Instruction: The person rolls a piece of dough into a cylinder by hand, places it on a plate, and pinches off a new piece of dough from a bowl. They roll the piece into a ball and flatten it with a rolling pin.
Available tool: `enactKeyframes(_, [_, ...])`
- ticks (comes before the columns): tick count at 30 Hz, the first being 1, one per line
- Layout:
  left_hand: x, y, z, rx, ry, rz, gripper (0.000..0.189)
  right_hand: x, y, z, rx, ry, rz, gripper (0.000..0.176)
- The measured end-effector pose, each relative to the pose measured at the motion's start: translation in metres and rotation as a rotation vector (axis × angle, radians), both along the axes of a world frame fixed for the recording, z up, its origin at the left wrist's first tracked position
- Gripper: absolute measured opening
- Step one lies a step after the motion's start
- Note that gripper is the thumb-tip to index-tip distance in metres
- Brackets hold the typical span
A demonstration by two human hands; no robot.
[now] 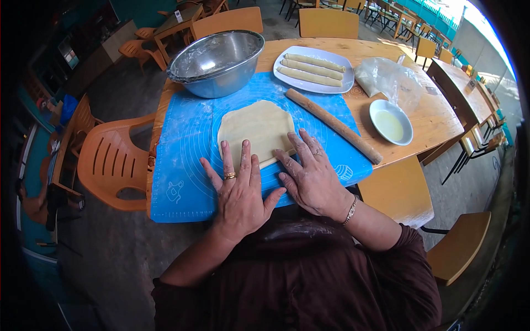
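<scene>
A flat, rolled-out sheet of dough (255, 126) lies on a blue silicone baking mat (182, 149) with printed circles. My left hand (240, 190), a ring on one finger, rests with spread fingers at the dough's near left edge. At the near right edge, the fingers of my right hand (312, 176) are stretched out and touch the dough; a bracelet circles that wrist. Flour dusts both hands. Part of the dough's near edge is hidden under the fingers. To the right, a wooden rolling pin (334, 126) lies slanted across the mat.
Behind the dough stand a steel mixing bowl (221, 66) and a white plate (348, 83) with three dough rolls (312, 69). A plastic bag (389, 80) and a small bowl of pale liquid (391, 124) sit at the right. Orange chairs (113, 160) surround the wooden table (436, 124).
</scene>
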State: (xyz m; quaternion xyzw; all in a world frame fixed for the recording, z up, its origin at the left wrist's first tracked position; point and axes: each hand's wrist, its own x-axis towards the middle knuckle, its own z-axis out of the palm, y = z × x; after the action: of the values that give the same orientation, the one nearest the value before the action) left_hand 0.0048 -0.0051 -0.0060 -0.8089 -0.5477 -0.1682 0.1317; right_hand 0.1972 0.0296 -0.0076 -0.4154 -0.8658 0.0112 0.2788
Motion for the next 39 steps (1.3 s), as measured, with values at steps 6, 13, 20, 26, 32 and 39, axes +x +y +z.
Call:
enactKeyframes(6, [0.002, -0.01, 0.0, -0.006, 0.001, -0.066, 0.082, 0.007, -0.008, -0.001, -0.005, -0.028, 0.001, 0.044])
enactKeyframes(13, [0.003, 0.002, -0.002, -0.009, -0.017, -0.038, 0.077, 0.002, 0.008, -0.001, 0.002, -0.03, -0.014, 0.044])
enactKeyframes(20, [0.001, -0.005, 0.001, 0.005, -0.034, -0.076, 0.076, 0.004, -0.002, 0.004, 0.017, -0.012, 0.016, 0.044])
enactKeyframes(26, [0.003, -0.004, -0.003, -0.017, 0.007, -0.061, 0.081, 0.004, -0.002, 0.001, 0.008, -0.03, 0.014, 0.044])
enactKeyframes(32, [0.003, 0.005, -0.001, -0.01, -0.032, -0.037, 0.075, -0.003, 0.011, 0.0, 0.016, -0.019, 0.006, 0.044])
enactKeyframes(39, [-0.003, 0.011, 0.003, 0.069, -0.095, -0.052, 0.056, -0.001, 0.016, 0.0, 0.03, -0.006, 0.007, 0.042])
